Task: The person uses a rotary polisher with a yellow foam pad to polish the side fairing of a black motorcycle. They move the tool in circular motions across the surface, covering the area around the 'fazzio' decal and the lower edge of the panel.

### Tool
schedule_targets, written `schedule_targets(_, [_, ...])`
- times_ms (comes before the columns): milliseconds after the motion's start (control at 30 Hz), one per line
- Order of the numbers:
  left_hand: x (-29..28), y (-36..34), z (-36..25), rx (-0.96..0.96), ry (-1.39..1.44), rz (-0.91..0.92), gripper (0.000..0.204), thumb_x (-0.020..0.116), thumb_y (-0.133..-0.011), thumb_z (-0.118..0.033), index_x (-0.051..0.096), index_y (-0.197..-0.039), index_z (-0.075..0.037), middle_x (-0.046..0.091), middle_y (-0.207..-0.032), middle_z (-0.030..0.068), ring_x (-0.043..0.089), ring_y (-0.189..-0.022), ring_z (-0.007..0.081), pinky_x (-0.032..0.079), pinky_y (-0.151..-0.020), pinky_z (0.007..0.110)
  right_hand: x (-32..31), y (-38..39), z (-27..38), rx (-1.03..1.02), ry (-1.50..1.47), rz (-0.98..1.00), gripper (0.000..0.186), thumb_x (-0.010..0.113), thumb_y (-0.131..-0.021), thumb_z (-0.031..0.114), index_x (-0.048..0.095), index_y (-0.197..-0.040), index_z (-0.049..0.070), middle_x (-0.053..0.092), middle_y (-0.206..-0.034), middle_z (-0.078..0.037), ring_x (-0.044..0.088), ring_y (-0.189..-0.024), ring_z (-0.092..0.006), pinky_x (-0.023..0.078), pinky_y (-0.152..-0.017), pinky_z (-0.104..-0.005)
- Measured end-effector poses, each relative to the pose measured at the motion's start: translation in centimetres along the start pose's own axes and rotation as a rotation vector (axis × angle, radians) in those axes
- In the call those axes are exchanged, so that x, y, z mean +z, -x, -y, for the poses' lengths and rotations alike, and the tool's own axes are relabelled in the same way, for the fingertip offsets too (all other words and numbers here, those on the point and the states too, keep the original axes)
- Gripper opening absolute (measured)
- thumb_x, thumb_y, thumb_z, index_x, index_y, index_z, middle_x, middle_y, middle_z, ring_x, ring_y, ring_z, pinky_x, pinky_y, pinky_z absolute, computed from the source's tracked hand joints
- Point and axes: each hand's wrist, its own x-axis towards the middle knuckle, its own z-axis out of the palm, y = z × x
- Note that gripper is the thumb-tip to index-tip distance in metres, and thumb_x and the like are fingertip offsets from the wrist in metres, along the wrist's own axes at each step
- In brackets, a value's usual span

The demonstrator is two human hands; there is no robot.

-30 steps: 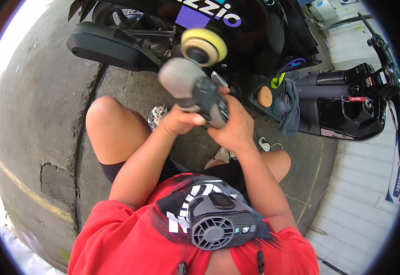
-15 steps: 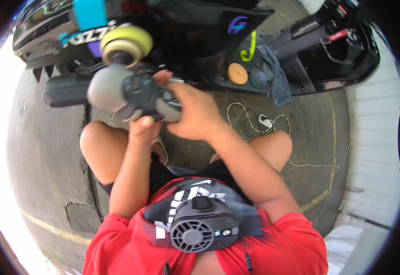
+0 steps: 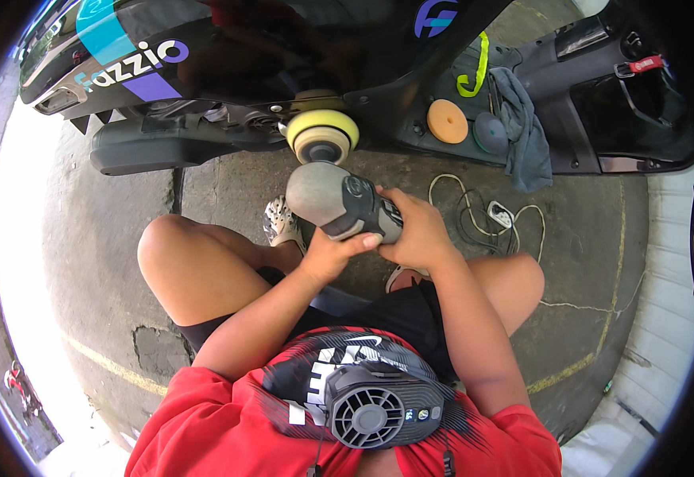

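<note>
Both my hands grip a grey and black polishing machine (image 3: 323, 195) in front of me. My left hand (image 3: 332, 253) is wrapped under its body, thumb along the side. My right hand (image 3: 418, 229) closes around the rear of the housing. At the machine's far end is a round yellow foam pad (image 3: 323, 131), close to the lower side of a black scooter (image 3: 267, 56); whether it touches the panel I cannot tell. The scooter's glossy side carries turquoise and purple stripes.
On the scooter's footboard lie an orange foam pad (image 3: 447, 122), a dark green-blue disc (image 3: 491, 133), a grey cloth (image 3: 525, 119) and a yellow-green strap (image 3: 475, 71). A white socket block (image 3: 500, 213) with coiled cables rests on the concrete floor (image 3: 228, 195) by my right knee.
The polishing machine has moved right and nearer to me, its yellow pad going from the scooter's striped side panel to its lower edge. Both hands have moved along with it.
</note>
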Motion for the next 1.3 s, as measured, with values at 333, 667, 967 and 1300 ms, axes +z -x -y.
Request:
schedule_targets(333, [2.4, 2.1, -2.8, 0.042, 0.094, -0.054, 0.083, 0.089, -0.074, -0.015, 0.044, -0.143, 0.0, 0.054, -0.139, 0.0129, 0.052, -0.13, 0.0207, 0.041, -0.111, 0.038, 1.7, 0.2, -0.9, -0.115, -0.561, 0.004, 0.074, 0.088, -0.057, 0.024, 0.06, -0.123, 0.003, 0.07, -0.105, -0.021, 0.07, -0.101, -0.0361, 0.054, -0.088, -0.0412])
schedule_targets(667, [3.7, 0.2, -0.4, -0.01, 0.08, -0.014, 0.094, 0.091, -0.07, -0.027, 0.039, -0.141, 0.005, 0.056, -0.134, 0.0162, 0.054, -0.126, 0.0253, 0.04, -0.111, 0.039, 3.4, 2.3, -2.1, 0.048, -0.668, -0.149, 0.066, 0.089, -0.062, 0.02, 0.062, -0.12, 0.003, 0.07, -0.112, -0.012, 0.069, -0.103, -0.025, 0.054, -0.09, -0.0384])
schedule_targets(967, [2.8, 0.7, -2.2, 0.05, 0.221, -0.308, 0.063, 0.08, -0.081, -0.03, 0.055, -0.13, 0.001, 0.063, -0.12, 0.0089, 0.06, -0.111, 0.0183, 0.048, -0.099, 0.034, 2.3, -1.7, 1.2, -0.013, -0.649, 0.145, 0.07, 0.085, -0.053, 0.011, 0.063, -0.119, 0.003, 0.072, -0.105, -0.013, 0.069, -0.099, -0.0251, 0.052, -0.091, -0.0365])
schedule_targets(1300, [2.9, 0.0, -1.7, 0.051, 0.209, -0.155, 0.063, 0.08, -0.083, -0.032, 0.054, -0.131, 0.0, 0.061, -0.122, 0.0095, 0.058, -0.114, 0.0188, 0.047, -0.1, 0.035, 1.2, -0.9, 0.7, 0.001, -0.617, 0.038, 0.07, 0.084, -0.052, 0.008, 0.063, -0.119, 0.003, 0.072, -0.104, -0.012, 0.069, -0.099, -0.0255, 0.053, -0.09, -0.0365])
